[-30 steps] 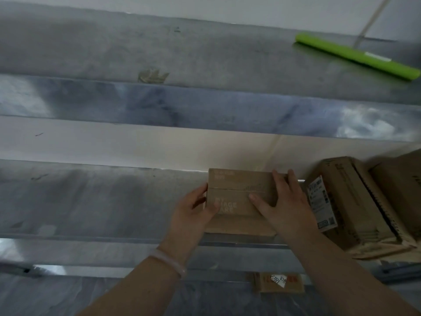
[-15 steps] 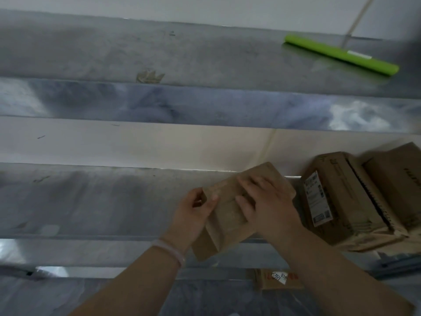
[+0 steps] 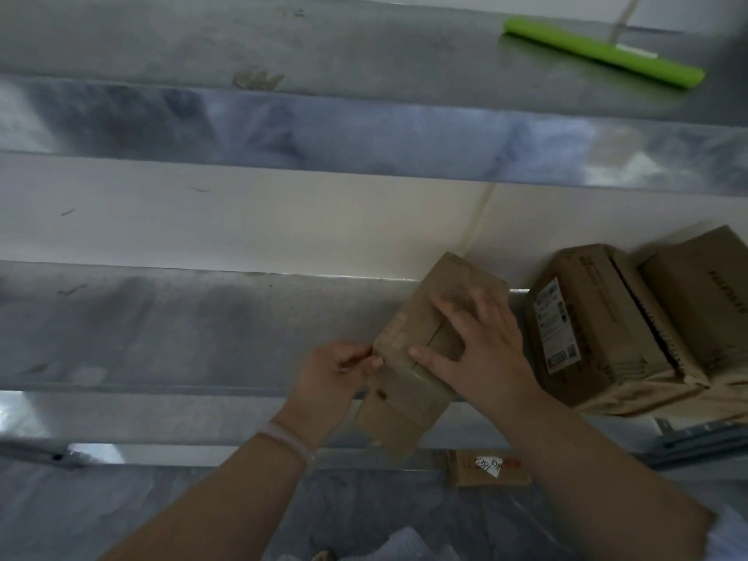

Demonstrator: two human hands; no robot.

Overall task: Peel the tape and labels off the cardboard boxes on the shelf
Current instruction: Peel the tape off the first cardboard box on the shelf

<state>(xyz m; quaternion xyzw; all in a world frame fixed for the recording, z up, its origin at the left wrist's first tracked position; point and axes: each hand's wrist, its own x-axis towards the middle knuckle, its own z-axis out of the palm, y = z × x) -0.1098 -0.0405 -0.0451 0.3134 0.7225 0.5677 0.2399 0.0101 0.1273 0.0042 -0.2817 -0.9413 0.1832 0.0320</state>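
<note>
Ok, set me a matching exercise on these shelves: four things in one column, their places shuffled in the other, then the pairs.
Things:
1 green roll
2 small box
3 labelled box
4 cardboard strip

Places:
A lowest level, under the front edge
B touched by left hand and right hand
C top shelf, right end
D middle shelf, right of both hands

Pairs: 1-C, 2-B, 3-D, 4-A

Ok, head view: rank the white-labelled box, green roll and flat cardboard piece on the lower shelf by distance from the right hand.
From the right hand, pressing on the small box:
1. White-labelled box, right beside it, to the right.
2. Flat cardboard piece, below, on the lower shelf.
3. Green roll, far up on the top shelf.
</note>
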